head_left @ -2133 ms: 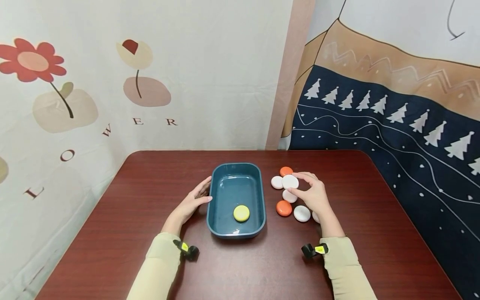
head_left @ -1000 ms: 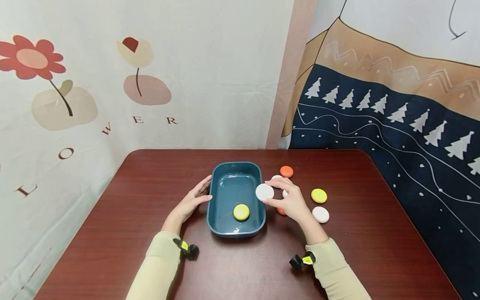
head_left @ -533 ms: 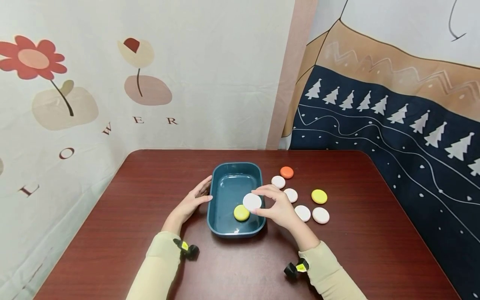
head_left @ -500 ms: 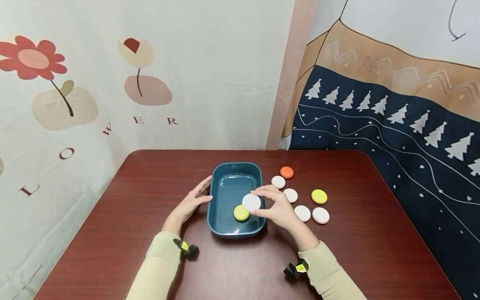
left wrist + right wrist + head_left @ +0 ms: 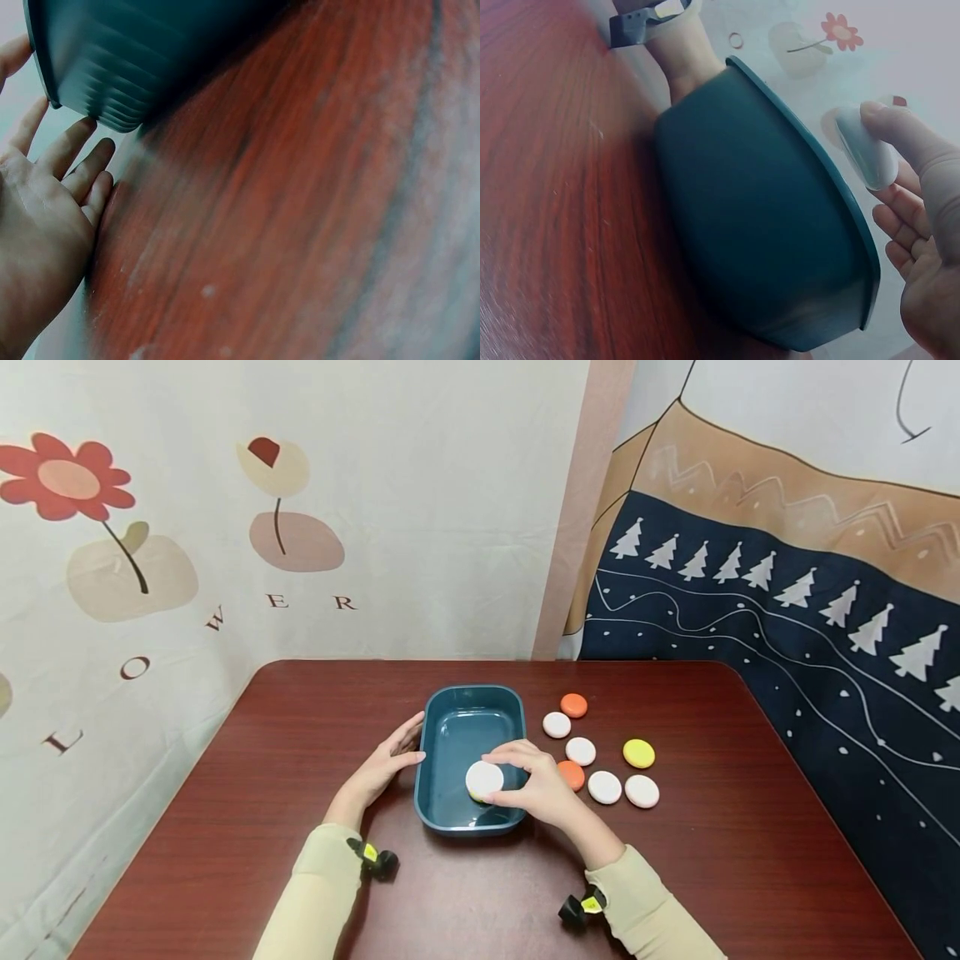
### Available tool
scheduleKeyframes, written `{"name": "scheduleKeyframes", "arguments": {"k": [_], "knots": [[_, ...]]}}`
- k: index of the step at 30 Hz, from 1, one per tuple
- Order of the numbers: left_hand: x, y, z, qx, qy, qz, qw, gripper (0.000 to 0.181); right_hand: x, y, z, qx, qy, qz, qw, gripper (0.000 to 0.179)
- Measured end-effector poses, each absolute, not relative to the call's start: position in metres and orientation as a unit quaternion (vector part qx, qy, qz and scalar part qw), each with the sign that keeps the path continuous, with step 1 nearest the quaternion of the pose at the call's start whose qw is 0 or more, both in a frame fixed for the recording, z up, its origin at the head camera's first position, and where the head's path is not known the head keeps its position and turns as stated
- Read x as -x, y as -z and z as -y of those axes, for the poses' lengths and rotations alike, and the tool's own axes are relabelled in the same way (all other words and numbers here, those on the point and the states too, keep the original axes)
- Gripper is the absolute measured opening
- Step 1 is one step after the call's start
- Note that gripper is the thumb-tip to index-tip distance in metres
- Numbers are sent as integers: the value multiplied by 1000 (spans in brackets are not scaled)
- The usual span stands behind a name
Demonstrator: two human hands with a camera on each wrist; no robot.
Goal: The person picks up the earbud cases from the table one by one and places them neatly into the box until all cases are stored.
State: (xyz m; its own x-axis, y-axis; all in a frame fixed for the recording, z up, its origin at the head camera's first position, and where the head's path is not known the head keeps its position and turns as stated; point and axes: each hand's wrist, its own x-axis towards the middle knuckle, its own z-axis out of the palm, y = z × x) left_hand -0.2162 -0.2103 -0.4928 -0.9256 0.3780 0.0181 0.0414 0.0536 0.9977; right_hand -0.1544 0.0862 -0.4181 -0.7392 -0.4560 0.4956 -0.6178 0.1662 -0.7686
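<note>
Take the blue-green tray (image 5: 465, 739) on the desk (image 5: 465, 902) as the clock's centre, with 12 o'clock at the far side. Nearest come two pale sleeves: the left sleeve (image 5: 307, 893) at 8 o'clock, the right sleeve (image 5: 652, 906) at 4. By their cuffs sit a black left wrist device (image 5: 386, 864) and a black right wrist device (image 5: 572, 910).

The right hand (image 5: 542, 785) reaches over the tray's wall from between 3 and 4, fingers and thumb pinching a white disc (image 5: 484, 779) by its edge. That disc hangs over the tray's near half, toward 5; the right wrist view shows it higher than the rim. Below it, mostly hidden, a yellow disc (image 5: 476, 799) lies in the tray. The left hand (image 5: 381, 770) is at 9, its fingers extended and grasping nothing, some tips touching the tray's outer side.

Outside, toward 3, lie two near white discs (image 5: 642, 791), an orange disc (image 5: 573, 777) partly behind the right hand, another yellow disc (image 5: 639, 753) and a third loose white disc (image 5: 581, 751). Toward 2, farther off, are a fourth loose white disc (image 5: 557, 724) and a far orange disc (image 5: 573, 706).

Behind the desk hang a pale flower-printed cloth (image 5: 435, 510), from 10 to 12, and a dark blue tree-printed cloth (image 5: 750, 602) at 2.
</note>
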Motion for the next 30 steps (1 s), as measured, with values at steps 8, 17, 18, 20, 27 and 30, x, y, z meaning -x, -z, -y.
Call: {"name": "scheduleKeyframes", "arguments": {"k": [8, 17, 18, 20, 27, 30], "knots": [[217, 493, 210, -147, -672, -715, 124, 69, 158, 428, -78, -344, -526, 776, 49, 45], [217, 494, 210, -149, -674, -713, 123, 69, 170, 452, -74, -338, -517, 786, 11, 51], [217, 494, 210, -148, -674, -713, 123, 70, 170, 452, -74, -340, -517, 786, 9, 51], [217, 493, 210, -145, -673, -715, 123, 70, 170, 451, -74, -342, -514, 787, 4, 50], [216, 492, 210, -143, -671, -717, 122, 71, 170, 448, -70, -353, -493, 795, -15, 52], [216, 492, 210, -143, -670, -718, 122, 71, 170, 448, -68, -358, -484, 798, -13, 52]]}}
